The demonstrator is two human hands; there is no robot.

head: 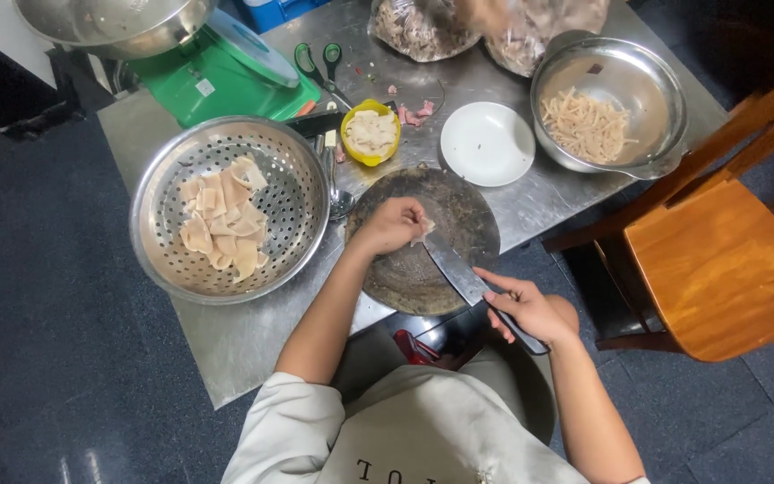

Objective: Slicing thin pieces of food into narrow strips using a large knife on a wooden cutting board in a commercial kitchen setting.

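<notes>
My left hand (393, 224) presses a small pale piece of meat (425, 228) onto a round dark chopping board (459, 202). My right hand (528, 309) grips the black handle of a knife (457, 267), whose blade lies across the board with its tip at the meat, next to my left fingers. A steel colander (159, 215) holding several flat pale slices sits left of the board. A steel bowl (651, 81) with thin cut strips stands at the far right.
A white plate (487, 143) and a small yellow bowl (370, 133) of slices lie behind the board. Green scale (217, 76), scissors (320, 64) and bagged meat (423, 27) stand further back. A wooden chair (718, 260) is at my right, beside the steel table (226, 345).
</notes>
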